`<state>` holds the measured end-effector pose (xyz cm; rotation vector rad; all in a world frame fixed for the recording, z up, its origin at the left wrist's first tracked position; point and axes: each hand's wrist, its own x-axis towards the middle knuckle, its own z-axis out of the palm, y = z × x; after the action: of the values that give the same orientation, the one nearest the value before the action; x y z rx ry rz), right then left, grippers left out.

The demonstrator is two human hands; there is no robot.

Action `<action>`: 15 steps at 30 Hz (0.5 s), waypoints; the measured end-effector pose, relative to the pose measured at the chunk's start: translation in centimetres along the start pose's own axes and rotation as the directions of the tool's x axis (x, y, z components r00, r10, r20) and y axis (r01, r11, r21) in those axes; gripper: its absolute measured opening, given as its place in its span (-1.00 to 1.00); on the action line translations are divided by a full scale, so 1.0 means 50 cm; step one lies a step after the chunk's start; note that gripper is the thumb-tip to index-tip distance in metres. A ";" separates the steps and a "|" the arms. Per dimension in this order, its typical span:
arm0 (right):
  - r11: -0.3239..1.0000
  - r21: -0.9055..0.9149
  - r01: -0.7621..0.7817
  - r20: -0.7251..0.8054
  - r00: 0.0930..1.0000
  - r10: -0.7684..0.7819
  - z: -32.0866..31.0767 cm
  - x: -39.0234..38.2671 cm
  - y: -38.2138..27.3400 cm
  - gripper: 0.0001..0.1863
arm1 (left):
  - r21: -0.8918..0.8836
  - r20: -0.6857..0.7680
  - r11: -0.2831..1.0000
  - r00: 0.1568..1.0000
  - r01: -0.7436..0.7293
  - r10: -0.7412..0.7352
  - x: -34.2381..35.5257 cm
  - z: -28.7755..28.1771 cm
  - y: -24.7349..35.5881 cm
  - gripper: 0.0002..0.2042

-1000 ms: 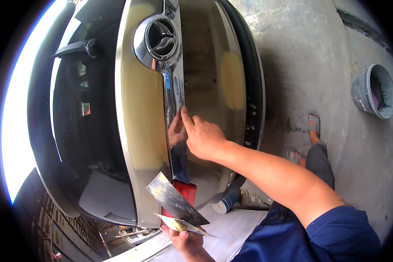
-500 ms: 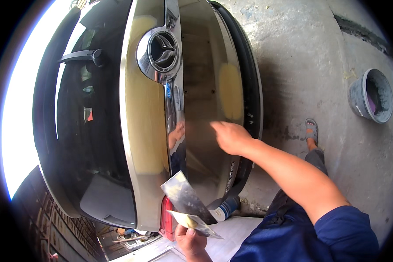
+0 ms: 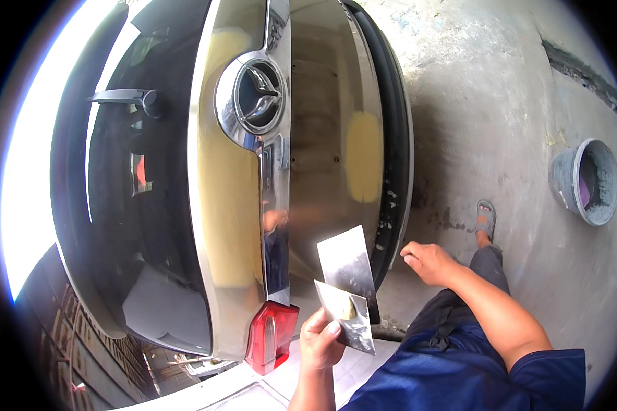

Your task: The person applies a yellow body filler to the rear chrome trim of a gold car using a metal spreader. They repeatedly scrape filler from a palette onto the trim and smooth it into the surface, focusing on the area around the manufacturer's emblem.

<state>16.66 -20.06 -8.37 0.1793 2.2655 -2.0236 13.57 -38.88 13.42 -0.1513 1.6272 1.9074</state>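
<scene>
Two flat metal scrapers [image 3: 346, 260] are in my left hand [image 3: 322, 335], its fingers wrapped round their lower ends; the lower blade carries a lump of yellowish paste [image 3: 345, 308]. My right hand [image 3: 428, 264] is off the car, beside its lower bumper edge, fingers curled with nothing visible in them. The rear of a car [image 3: 319, 96] fills the middle: pale yellow filler patches [image 3: 363, 154] on bronze paint, a chrome trim strip with a round emblem [image 3: 252, 96], a red tail lamp [image 3: 271, 335] left of my left hand, and the dark rear window [image 3: 147, 226] with wiper.
A grey bucket [image 3: 584, 181] stands on the concrete floor [image 3: 480, 109] at the right, below a dark crack in it. My foot in a grey sandal [image 3: 485, 219] is beside the car. A white panel [image 3: 247, 390] lies along the lower edge, near rusty metalwork [image 3: 92, 342].
My right hand has left the chrome trim and moved down and right, past the bumper edge. My left hand has carried the scrapers up and to the right.
</scene>
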 end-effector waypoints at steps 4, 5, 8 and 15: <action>0.987 0.061 0.151 -0.012 0.989 -0.150 -0.093 0.040 -0.058 -0.84 | -0.042 0.012 0.999 1.000 0.028 -0.028 0.038 0.033 0.009 -0.65; 0.983 0.115 0.142 0.014 0.989 -0.145 -0.114 0.049 -0.077 -0.86 | -0.056 0.007 0.998 0.999 0.032 -0.031 0.045 0.043 0.012 -0.65; 0.974 0.216 0.073 0.122 0.987 -0.101 -0.180 0.076 -0.143 -0.85 | -0.090 0.012 0.995 0.999 0.040 -0.039 0.068 0.071 0.024 -0.66; 0.989 0.147 -0.017 0.233 0.972 -0.018 -0.229 0.102 -0.195 -0.72 | -0.167 -0.013 0.985 0.999 0.039 -0.042 0.069 0.117 0.045 -0.65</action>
<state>10.17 -9.64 1.72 -0.0470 1.9771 -2.0899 11.41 -32.28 15.13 -0.2673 1.4628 2.0151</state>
